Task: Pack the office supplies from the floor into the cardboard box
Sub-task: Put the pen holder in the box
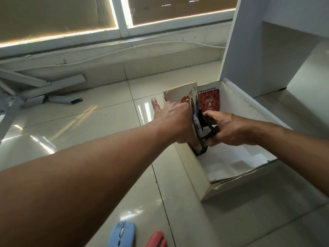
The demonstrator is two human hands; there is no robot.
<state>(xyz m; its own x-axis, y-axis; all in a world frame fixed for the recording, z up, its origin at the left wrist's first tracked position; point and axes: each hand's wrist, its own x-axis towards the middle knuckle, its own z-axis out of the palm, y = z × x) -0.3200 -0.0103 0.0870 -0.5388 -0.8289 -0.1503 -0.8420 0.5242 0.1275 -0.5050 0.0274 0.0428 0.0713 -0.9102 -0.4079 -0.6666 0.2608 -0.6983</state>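
Note:
An open cardboard box with white inner walls stands on the floor at the right. Inside its far end lean a beige book and a red spiral notebook. Both hands are over the box's left wall around a black mesh pen holder with markers in it. My left hand grips the holder's left side, thumb stretched out. My right hand grips its right side. The holder's base sits low inside the box. A blue mouse and a red stapler lie on the floor near me.
Glossy beige floor tiles surround the box. A white desk panel rises right behind the box. Grey metal frame legs lie at the left under the window wall. White paper lines the box bottom.

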